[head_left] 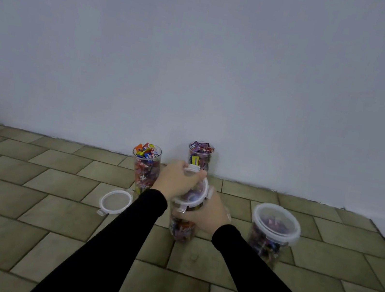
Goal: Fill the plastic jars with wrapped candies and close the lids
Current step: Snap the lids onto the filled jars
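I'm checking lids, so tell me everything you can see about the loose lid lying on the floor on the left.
The loose lid is round, with a clear centre and a whitish plastic rim carrying small clip tabs that stick out at its edges. It lies flat on the tiled floor, on no jar, just in front of the open candy jar by the wall and left of the person's black sleeve. No hand touches it.
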Available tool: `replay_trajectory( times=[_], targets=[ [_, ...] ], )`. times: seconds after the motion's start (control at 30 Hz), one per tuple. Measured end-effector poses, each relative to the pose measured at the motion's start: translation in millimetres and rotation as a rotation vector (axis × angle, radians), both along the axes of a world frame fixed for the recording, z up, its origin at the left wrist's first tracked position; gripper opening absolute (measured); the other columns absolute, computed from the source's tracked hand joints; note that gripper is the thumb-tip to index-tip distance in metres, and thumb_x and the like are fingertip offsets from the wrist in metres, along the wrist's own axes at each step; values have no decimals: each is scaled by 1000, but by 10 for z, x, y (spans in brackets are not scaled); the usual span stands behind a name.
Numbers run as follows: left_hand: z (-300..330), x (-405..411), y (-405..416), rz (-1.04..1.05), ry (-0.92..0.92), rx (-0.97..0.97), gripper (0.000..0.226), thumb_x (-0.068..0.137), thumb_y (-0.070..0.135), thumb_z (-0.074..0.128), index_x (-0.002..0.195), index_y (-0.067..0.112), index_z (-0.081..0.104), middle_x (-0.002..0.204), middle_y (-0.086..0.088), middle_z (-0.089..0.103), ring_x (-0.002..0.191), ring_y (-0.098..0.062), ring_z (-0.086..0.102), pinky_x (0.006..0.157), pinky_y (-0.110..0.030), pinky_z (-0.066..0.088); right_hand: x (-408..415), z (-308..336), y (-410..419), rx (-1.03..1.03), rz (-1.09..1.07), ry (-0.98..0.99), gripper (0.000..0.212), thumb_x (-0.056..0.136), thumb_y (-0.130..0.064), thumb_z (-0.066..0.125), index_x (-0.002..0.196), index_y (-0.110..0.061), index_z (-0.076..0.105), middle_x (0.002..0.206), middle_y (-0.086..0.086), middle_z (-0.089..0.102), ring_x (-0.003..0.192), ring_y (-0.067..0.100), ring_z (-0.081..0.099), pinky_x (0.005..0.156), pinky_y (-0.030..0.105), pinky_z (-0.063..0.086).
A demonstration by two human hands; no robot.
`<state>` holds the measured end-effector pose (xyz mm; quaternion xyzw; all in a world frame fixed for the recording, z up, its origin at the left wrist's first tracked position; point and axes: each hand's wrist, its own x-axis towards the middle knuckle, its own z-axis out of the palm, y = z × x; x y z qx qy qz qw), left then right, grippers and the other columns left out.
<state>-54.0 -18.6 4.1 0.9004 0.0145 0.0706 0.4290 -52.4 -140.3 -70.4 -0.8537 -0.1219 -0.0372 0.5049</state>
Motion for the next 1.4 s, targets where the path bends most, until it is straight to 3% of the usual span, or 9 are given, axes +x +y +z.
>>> replay_trajectory(
  times=[0.07, 0.13, 0.27, 0.4, 0.57, 0.7, 0.87, 1.0, 1.4],
  targets=[
    [7, 46, -36, -4, 3, 161, 43, 88, 55, 59, 95, 13, 58, 92, -4, 63, 92, -23, 59, 79, -32, 46, 19, -30, -16, 14, 26, -10, 83, 48, -61, 87, 117, -28, 56, 106, -9, 66, 98, 7, 64, 83, 35, 56],
    [-14, 82, -45, 3, 19, 238, 44, 88, 57, 58, 88, 12, 58, 90, -6, 61, 91, -25, 59, 77, -32, 43, -6, -8, -43, 16, 19, -5, 78, 53, -41, 91, 120, -20, 55, 110, -5, 65, 101, 8, 62, 87, 30, 54],
    [-66, 81, -15, 38, 61, 120, 52, 86, 57, 61, 102, 7, 60, 90, -3, 58, 84, -18, 54, 71, -28, 38, -24, -32, -74, 70, 9, 18, 72, 52, -30, 93, 111, -17, 52, 105, -7, 63, 96, 7, 61, 83, 24, 52],
    [-110, 96, -10, 87, 33, 9, 50, 80, 54, 70, 93, 6, 63, 78, 1, 63, 69, -12, 57, 62, -25, 44, -2, -76, -54, 112, -5, 57, 84, 38, -46, 89, 110, -20, 54, 104, -8, 66, 96, 6, 63, 87, 35, 54],
    [-179, 122, -62, 134, 26, -150, 46, 75, 45, 77, 84, 1, 68, 85, -14, 73, 67, -16, 59, 63, -26, 46, 15, -79, -70, 131, 26, 48, 78, 44, -37, 91, 112, -20, 57, 104, -8, 68, 96, 4, 64, 87, 35, 55],
    [-150, 138, -118, 155, 40, 40, 45, 81, 50, 67, 88, 6, 63, 90, -13, 69, 86, -26, 64, 75, -35, 48, 3, -40, -93, 142, 59, 44, 61, 55, -15, 92, 101, -32, 55, 98, -14, 66, 89, -8, 62, 80, 18, 52],
    [-114, 110, -145, 112, 31, 360, 57, 90, 56, 50, 131, 16, 46, 130, -7, 51, 119, -28, 51, 90, -39, 41, -57, -18, -104, 134, 52, 54, 68, 55, -22, 93, 103, -36, 47, 105, -14, 60, 98, 2, 59, 85, 22, 49],
    [2, 37, -118, -106, -12, 510, 47, 97, 49, 41, 141, 29, 46, 151, 3, 36, 137, -23, 34, 109, -42, 26, -83, 23, -107, 105, 58, 56, 65, 58, -24, 92, 104, -34, 46, 100, -21, 55, 91, -8, 54, 69, 5, 43],
    [-133, -35, -283, -108, 58, 637, 43, 101, 42, 19, 139, 49, 39, 154, 0, 28, 135, -29, 25, 103, -54, 25, -84, -36, -104, 102, 25, 105, 89, 56, -28, 92, 129, -17, 43, 120, -7, 56, 107, 9, 53, 80, 20, 41]
  ],
)
